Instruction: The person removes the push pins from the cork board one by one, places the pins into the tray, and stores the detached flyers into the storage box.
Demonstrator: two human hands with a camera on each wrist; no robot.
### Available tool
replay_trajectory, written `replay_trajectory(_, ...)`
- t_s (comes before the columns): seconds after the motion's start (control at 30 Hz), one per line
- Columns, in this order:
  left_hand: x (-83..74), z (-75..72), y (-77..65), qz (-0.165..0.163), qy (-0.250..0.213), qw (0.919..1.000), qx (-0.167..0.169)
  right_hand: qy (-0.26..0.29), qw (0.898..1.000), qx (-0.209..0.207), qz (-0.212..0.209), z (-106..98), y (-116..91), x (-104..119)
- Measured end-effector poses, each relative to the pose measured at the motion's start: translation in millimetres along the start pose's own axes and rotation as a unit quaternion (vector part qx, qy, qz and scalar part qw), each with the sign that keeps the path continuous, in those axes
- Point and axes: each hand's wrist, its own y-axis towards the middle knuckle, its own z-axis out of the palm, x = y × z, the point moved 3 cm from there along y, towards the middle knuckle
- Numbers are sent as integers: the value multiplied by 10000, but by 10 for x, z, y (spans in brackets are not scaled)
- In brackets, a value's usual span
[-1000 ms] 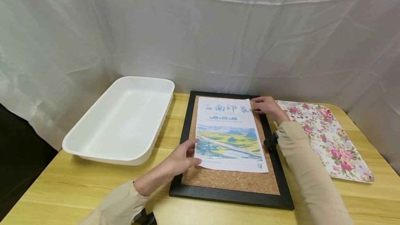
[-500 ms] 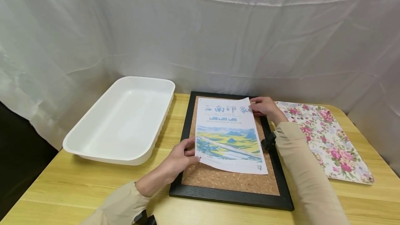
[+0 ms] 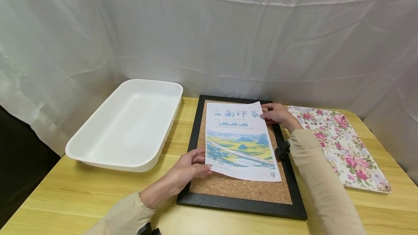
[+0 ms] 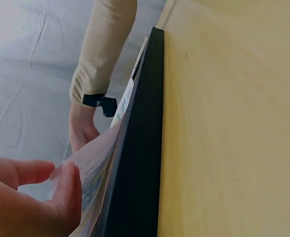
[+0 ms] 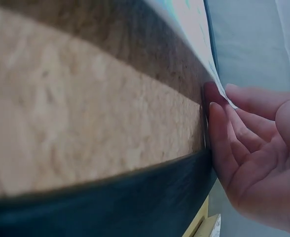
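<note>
A printed paper poster (image 3: 240, 137) with a blue and yellow landscape and large blue characters lies over a cork board (image 3: 240, 189) in a black frame. My left hand (image 3: 186, 169) pinches its lower left edge between thumb and fingers. In the left wrist view, that edge of the poster (image 4: 93, 158) is lifted off the board. My right hand (image 3: 279, 115) holds the upper right edge. The right wrist view has the right hand (image 5: 263, 153) pinching the paper corner above the cork (image 5: 86, 108). Small dark marks show near the poster's corners.
A deep white plastic tray (image 3: 130, 126) stands left of the board on the wooden table (image 3: 52, 198). To the right lies a floral-patterned tray (image 3: 346, 148), partly behind the right sleeve. A pale curtain (image 3: 209, 39) hangs at the back.
The poster's lower edge and upper right corner curl up more than a second ago. The left edge has shifted slightly right with the left hand; the right hand has come slightly nearer.
</note>
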Motion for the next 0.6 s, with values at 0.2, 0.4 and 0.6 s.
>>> replay_trajectory(0.2, 27, -2, -12, 89, 38, 9999, -108, 1, 9998, 29, -198, -10, -35, -15)
replay_trajectory(0.4, 32, -6, -23, 176, 246, 9990, -344, 76, 9989, -16, -457, -22, -77, -59)
replay_trajectory(0.6, 49, -28, -13, 383, 177, 9978, -505, 496, 9968, -36, -627, -46, -113, -80)
